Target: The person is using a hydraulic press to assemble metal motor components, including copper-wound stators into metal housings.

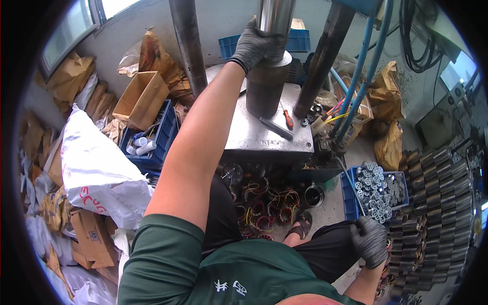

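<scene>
Nearest, low on the right, the right hand [369, 240] in a grey glove is curled shut by the person's knee, touching the near end of the stacked dark metal cylinders [432, 203]; whether it actually grips one, I can't tell. Just beyond it sits a blue crate of small round metal parts [378, 189]. Centre floor: a heap of wired coils [264, 203] under the press. Further out, the steel surface [264, 137] carries a dark flat bar [276, 128] and an orange-handled screwdriver [287, 118], both lying flat, just right of the work. Far centre, the left hand [252, 44], gloved, arm fully extended, is wrapped around the dark cylindrical sleeve [267, 84] at its top, where the shiny ram [276, 18] comes down onto it. Sleeve stands upright on the surface, long axis vertical, in line with the ram. Left hand is the one on it; right hand is well apart, down by the stack.
</scene>
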`<state>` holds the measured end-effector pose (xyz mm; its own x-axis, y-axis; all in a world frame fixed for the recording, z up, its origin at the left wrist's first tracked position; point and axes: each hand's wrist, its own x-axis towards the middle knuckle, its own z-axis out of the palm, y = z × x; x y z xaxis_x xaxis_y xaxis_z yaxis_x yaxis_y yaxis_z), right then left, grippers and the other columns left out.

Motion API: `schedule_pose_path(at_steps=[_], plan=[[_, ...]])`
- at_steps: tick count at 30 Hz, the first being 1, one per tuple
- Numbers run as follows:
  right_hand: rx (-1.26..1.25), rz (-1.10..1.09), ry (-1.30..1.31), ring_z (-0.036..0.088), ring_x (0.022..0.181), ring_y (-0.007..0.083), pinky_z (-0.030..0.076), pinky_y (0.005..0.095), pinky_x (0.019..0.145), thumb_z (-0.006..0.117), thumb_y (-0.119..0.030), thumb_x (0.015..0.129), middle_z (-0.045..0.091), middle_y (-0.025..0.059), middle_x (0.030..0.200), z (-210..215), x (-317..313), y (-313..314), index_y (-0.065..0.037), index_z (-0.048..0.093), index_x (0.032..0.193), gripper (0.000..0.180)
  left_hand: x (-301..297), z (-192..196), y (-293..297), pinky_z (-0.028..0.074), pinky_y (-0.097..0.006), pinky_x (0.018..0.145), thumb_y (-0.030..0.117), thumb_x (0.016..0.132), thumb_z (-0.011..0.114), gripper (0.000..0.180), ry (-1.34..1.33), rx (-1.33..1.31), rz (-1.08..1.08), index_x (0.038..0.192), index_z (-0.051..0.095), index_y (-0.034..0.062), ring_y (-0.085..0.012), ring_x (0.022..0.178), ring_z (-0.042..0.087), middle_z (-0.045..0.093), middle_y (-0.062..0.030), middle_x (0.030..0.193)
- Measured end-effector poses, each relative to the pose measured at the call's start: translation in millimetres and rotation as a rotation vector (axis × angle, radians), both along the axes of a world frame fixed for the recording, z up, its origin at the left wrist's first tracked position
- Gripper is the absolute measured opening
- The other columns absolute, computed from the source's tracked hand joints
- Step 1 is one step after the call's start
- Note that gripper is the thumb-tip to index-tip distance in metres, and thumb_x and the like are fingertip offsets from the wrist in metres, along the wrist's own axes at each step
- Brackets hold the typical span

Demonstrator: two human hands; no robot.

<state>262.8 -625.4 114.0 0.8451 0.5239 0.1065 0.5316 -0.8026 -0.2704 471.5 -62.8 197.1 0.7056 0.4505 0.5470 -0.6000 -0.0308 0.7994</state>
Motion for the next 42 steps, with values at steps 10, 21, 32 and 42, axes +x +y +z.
schedule_pose_path(at_steps=[10,21,32,42], plan=[[0.018,0.002,-0.114,0.069,0.081,0.0444,0.054,0.0524,0.072,0.076,-0.016,0.089,0.068,0.0216,0.083,-4,3,-2,-0.004,0.071,0.086,0.013,7,-5,11,0.052,-0.037,0.114,0.040,0.073,0.100,0.100,0.172,0.283,0.273,0.152,0.049,0.0039,-0.0267,0.128,0.066,0.069,-0.0166,0.137],[0.036,-0.013,-0.108,0.069,0.082,0.0447,0.054,0.0521,0.072,0.075,-0.016,0.092,0.068,0.0229,0.084,-2,1,-2,-0.003,0.072,0.088,0.014,14,-9,25,0.057,-0.038,0.098,0.052,0.076,0.094,0.087,0.276,0.327,0.263,0.134,0.057,-0.0014,-0.0252,0.108,0.071,0.072,-0.0171,0.115],[0.077,-0.005,-0.125,0.068,0.083,0.0463,0.054,0.0523,0.072,0.074,-0.017,0.093,0.067,0.0235,0.084,0,0,0,-0.002,0.071,0.087,0.016,10,-14,19,0.060,-0.031,0.064,0.021,0.095,0.084,0.059,0.056,0.155,0.033,0.137,0.050,-0.0022,-0.0171,0.080,0.070,0.071,-0.0115,0.098],[0.057,-0.032,-0.076,0.067,0.081,0.0469,0.052,0.0534,0.071,0.076,-0.017,0.091,0.066,0.0240,0.082,2,2,0,-0.002,0.069,0.083,0.018,-1,-5,12,0.059,-0.032,0.064,0.019,0.091,0.087,0.053,0.135,0.156,0.067,0.127,0.055,-0.0034,-0.0158,0.082,0.069,0.070,-0.0095,0.095]])
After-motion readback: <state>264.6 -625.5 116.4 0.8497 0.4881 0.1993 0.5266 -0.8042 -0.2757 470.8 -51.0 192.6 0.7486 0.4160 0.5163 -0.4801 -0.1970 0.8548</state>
